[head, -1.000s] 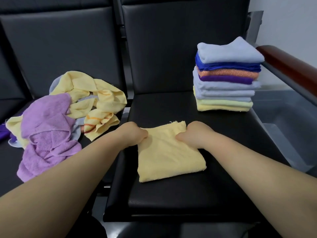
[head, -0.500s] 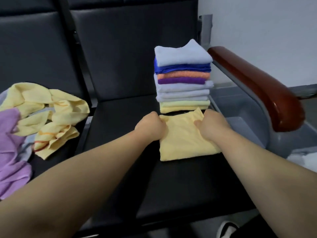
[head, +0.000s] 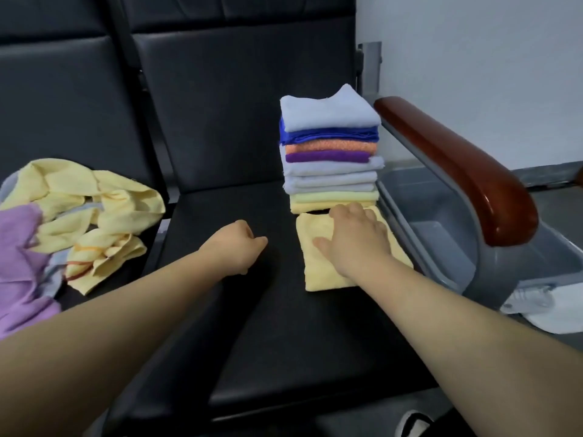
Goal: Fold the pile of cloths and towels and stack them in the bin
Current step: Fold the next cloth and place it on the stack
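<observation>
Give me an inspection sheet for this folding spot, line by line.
Surface: black padded seat, with cloths on it.
Job's things: folded yellow cloth lies just in front of the stack of folded cloths; unfolded pile sits on the neighbouring seat; grey bin stands beside the seat, beyond the armrest.
Clutter: nothing seen.
Hands: right hand rests flat on the folded yellow cloth; left hand is curled and holds nothing.
Cables: nothing seen.
Surroundings: wooden armrest, white wall.

One stack (head: 329, 159), one pile (head: 79, 222), one bin (head: 441, 244) (grey)
</observation>
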